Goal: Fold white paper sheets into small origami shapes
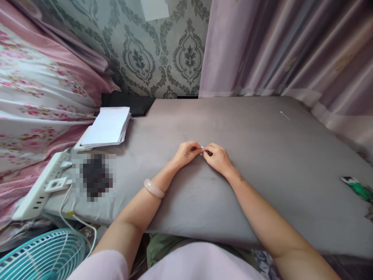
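Observation:
My left hand (188, 152) and my right hand (217, 155) meet above the middle of the grey-covered table (175, 202). Both are closed in a pinch, fingertips almost touching. Between them is a small whitish piece (201, 151), gripped from either side. It is mostly hidden by the fingers and too small to name. A pale bangle (154, 189) circles my left forearm.
To the left lie a stack of white paper (106, 126), a black flat item (125, 102), a power strip (43, 186) with plugs and cables, and a blurred-out dark object (96, 177). A teal fan (43, 256) stands lower left. Far right are a thin white stick (284, 115) and a green item (359, 189).

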A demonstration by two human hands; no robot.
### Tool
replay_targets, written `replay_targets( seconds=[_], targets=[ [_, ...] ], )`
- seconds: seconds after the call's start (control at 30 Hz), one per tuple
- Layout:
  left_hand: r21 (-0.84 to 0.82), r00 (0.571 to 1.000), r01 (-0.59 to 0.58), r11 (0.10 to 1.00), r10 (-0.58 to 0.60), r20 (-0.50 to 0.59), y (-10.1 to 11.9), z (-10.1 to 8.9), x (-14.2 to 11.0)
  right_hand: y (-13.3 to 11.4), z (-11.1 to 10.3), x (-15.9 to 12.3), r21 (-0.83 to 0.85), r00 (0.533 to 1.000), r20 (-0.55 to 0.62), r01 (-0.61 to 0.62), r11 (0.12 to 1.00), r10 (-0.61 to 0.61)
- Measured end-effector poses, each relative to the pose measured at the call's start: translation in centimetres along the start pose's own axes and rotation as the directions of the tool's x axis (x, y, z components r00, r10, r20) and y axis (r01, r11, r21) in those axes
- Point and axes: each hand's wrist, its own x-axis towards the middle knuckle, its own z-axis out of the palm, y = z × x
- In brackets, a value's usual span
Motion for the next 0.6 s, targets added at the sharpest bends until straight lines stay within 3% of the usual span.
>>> replay_targets(
  seconds=[0.17,0.33,0.6],
  targets=[
    [-0.14,0.998,0.053,0.989,-0.057,-0.024,-0.5,-0.49,0.03,0.19,0.02,0.07,0.04,1.0,-0.008,-0.011,0.999,0.011],
    [-0.107,0.989,0.129,0.986,-0.136,-0.063,-0.43,-0.75,-0.06,0.31,0.14,0.1,0.059,0.998,-0.035,-0.051,0.997,0.054],
    [-0.124,0.996,0.081,0.989,-0.084,-0.018,-0.92,-0.54,0.09,0.67,0.27,0.08,0.157,0.994,-0.089,-0.048,0.986,0.063]
  ],
)
